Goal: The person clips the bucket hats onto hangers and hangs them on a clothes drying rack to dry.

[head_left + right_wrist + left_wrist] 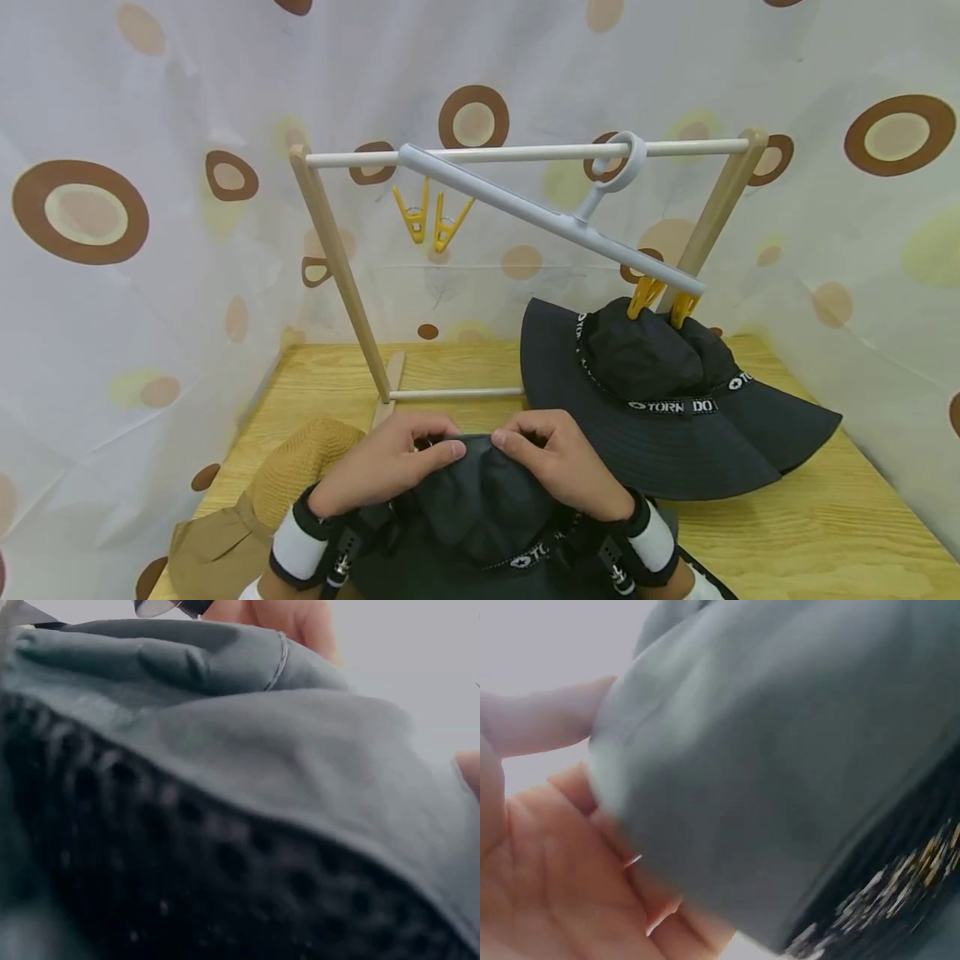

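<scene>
A dark sun hat (487,500) with a lettered band is raised by its crown at the front of the table. My left hand (393,462) pinches the crown's top edge on the left; in the left wrist view its thumb and fingers lie on either side of the grey-looking fabric (727,780). On the right side of the same edge, my right hand (566,462) pinches the cloth between thumb and fingers. Close up in the right wrist view are the crown (300,750) and a blurred dark band (187,840). The hat's lower brim runs out of the head view.
A white hanger (525,208) hangs tilted on a wooden rack's rod (517,153). Two yellow clips (415,221) dangle at its raised left side. Clips (645,296) at its low right end grip another black hat (660,442). A tan hat (300,471) lies left.
</scene>
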A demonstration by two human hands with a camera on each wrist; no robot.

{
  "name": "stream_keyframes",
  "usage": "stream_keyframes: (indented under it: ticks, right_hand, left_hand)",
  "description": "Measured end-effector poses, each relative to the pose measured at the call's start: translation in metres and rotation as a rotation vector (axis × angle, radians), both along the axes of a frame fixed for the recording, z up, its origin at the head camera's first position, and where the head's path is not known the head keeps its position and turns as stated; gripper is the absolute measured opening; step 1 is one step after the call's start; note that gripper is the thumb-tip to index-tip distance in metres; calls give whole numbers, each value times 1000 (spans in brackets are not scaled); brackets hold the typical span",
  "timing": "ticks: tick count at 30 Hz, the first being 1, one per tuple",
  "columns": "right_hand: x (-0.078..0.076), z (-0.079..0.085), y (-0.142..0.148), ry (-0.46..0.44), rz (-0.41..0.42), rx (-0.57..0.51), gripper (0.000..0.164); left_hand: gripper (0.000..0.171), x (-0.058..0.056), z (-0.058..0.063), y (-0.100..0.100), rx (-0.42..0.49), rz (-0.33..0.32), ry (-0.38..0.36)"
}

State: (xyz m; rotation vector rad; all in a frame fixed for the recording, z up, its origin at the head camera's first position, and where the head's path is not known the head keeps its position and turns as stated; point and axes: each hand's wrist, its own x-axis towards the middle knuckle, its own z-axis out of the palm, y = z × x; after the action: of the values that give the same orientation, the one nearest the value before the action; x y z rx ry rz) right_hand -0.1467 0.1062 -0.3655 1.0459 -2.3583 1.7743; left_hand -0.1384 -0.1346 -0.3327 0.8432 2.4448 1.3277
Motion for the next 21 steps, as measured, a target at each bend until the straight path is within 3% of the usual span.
stream_keyframes:
  ticks: [5, 11, 17, 21]
  right_hand:
    - [-1, 1, 0, -17, -19, 23, 24]
    - [-6, 9, -1, -56, -87, 133, 16]
    - [-11, 28, -7, 67, -221, 164, 10]
    - [-12, 47, -17, 176, -257, 148, 13]
  left_hand:
    - [17, 2, -4, -2, -13, -3, 20]
    - [15, 3, -4, -1, 26, 39, 55]
    - [15, 3, -7, -1, 32, 56, 48]
    - [14, 1, -10, -2, 24, 63, 56]
